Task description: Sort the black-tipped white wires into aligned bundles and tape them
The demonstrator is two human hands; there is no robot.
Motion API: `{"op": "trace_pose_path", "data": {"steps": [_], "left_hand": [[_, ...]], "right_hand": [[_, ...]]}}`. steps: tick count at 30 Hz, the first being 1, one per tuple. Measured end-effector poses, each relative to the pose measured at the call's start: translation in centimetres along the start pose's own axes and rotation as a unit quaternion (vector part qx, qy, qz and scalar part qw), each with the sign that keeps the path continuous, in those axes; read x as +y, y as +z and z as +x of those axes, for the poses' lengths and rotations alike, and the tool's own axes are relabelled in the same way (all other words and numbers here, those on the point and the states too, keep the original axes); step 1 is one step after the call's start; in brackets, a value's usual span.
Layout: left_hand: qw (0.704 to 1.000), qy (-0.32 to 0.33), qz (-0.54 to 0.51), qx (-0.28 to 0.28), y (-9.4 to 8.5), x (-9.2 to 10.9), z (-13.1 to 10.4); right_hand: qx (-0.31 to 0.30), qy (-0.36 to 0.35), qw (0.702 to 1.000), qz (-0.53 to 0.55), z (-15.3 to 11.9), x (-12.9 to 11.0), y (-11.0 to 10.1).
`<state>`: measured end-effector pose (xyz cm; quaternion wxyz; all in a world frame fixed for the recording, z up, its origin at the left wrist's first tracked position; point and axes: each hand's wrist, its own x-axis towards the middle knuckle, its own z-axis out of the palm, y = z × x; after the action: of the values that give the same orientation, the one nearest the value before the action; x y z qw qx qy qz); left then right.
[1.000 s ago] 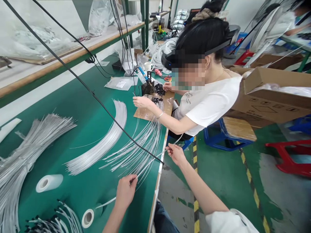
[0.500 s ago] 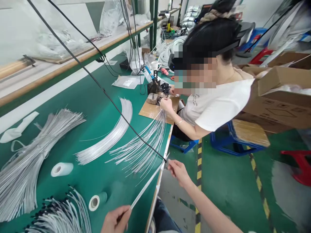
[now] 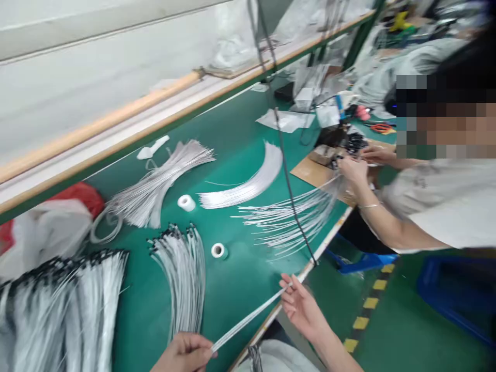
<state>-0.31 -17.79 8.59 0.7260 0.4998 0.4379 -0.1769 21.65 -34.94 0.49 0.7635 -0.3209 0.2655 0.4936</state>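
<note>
My left hand (image 3: 188, 351) is closed in a pinch on the near end of a thin bundle of white wires (image 3: 248, 320). The bundle slants up and right over the table edge to my right hand (image 3: 300, 307). There its far end lies between thumb and fingers, the other fingers loosely curled; blur softens the grip. A dark cord (image 3: 289, 181) hangs down, its lower end a little beyond my right hand and apart from it. Nearest my left hand is a pile of white wires with black ends (image 3: 184, 279).
Ahead on the green table lie loose wires (image 3: 287, 222), a curved wire stack (image 3: 248, 183), a tied bundle (image 3: 163, 181) and two white rolls (image 3: 186, 202). A large black-ended wire pile (image 3: 70, 305) fills the left. A co-worker's hands (image 3: 354, 168) work at a cardboard sheet (image 3: 306, 168).
The view has swung left, bringing the large wire pile in. The cord's end was at my right fingertips and is now apart from them. My right fingers have loosened; my left still pinches the wires.
</note>
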Motion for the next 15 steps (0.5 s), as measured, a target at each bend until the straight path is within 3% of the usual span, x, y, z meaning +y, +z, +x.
{"op": "trace_pose_path", "data": {"steps": [7, 11, 15], "left_hand": [[0.999, 0.013, -0.018, 0.026, 1.4, -0.5, 1.7], [1.000, 0.020, -0.010, 0.002, 1.7, -0.8, 2.6], [0.999, 0.014, -0.016, -0.028, 0.9, -2.1, 2.7]], "right_hand": [[0.047, -0.082, 0.988, -0.122, 0.8, -1.0, -1.0], [0.068, -0.109, 0.981, -0.144, -0.2, -2.1, 0.1], [0.077, -0.137, 0.970, -0.185, -0.6, -1.6, 2.0]]}}
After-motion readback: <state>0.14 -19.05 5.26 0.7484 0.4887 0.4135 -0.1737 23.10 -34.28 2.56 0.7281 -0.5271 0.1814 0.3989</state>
